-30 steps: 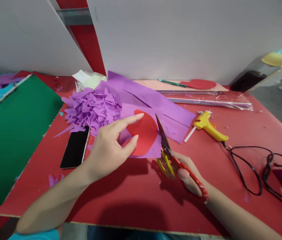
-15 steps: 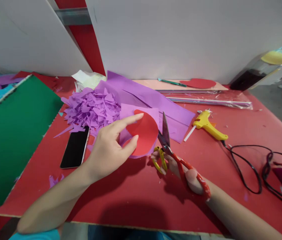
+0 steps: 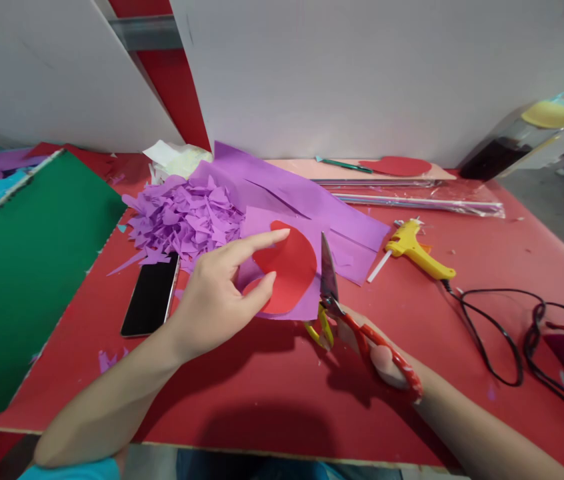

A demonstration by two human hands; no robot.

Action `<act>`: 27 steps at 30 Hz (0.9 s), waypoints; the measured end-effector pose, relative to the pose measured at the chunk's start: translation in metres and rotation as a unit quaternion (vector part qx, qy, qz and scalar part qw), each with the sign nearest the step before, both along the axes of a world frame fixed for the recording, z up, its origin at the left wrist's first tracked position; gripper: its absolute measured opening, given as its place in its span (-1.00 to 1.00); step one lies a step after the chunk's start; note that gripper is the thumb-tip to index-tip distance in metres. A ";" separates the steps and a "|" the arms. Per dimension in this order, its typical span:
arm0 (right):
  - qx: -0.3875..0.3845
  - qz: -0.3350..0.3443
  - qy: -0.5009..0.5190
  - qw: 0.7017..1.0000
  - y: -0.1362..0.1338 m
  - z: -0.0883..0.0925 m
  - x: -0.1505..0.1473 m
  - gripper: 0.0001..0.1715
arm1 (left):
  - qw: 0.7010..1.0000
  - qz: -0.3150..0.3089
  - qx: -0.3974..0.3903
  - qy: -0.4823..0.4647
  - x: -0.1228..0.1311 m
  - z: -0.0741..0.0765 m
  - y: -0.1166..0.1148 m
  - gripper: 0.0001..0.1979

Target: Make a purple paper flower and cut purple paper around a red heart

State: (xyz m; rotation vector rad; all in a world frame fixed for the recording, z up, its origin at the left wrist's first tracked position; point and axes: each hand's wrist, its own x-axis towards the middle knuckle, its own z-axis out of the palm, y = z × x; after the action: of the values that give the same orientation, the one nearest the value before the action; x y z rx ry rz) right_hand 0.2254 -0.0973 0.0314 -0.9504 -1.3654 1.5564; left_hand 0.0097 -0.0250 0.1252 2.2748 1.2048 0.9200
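My left hand (image 3: 219, 293) pinches a red paper cutout (image 3: 289, 270) with a curved outline against a piece of purple paper (image 3: 305, 309). Thumb and forefinger lie on the red face; the other fingers are hidden behind the sheets. In my right hand (image 3: 379, 353) are scissors (image 3: 331, 300) with one red and one yellow handle. Their visible blade points up along the right edge of the purple piece. The other blade seems to be hidden behind the paper. A pile of purple paper scraps (image 3: 187, 217) lies beyond my left hand.
Larger purple sheets (image 3: 272, 187) lie behind the hands. A phone (image 3: 149, 300) rests at the left beside a green board (image 3: 37, 280). To the right are a yellow glue gun (image 3: 419, 250) with a looping black cord (image 3: 502, 293) and a dark-filled bottle (image 3: 507, 147).
The purple piece has turned slightly and now shows a wider margin at the lower right of the red cutout. The scissor blades, spread apart before, now stand along the paper's right edge.
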 end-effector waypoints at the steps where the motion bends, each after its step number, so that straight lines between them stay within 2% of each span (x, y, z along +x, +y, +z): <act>1: 0.001 0.005 -0.001 1.000 0.002 -0.001 0.001 -0.06 | 1.000 0.000 0.004 0.000 0.001 0.000 0.000 -0.57; 12: 0.020 0.042 0.023 0.999 0.000 -0.004 0.002 -0.15 | 1.000 0.005 0.019 0.014 0.003 0.002 -0.003 -0.55; 22: -0.031 0.069 0.107 0.991 -0.001 -0.005 -0.004 -0.22 | 1.000 0.007 0.016 0.013 0.002 0.001 -0.003 -0.55; 27: -0.017 0.063 0.092 0.994 -0.001 -0.005 -0.003 -0.31 | 1.000 0.005 0.014 0.013 0.002 0.001 -0.002 -0.54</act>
State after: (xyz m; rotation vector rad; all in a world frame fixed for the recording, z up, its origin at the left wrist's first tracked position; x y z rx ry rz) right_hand 0.2222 -0.0980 0.0266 -0.7317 -1.2928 1.7211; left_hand 0.0118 -0.0273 0.1258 2.3114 1.2224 0.9199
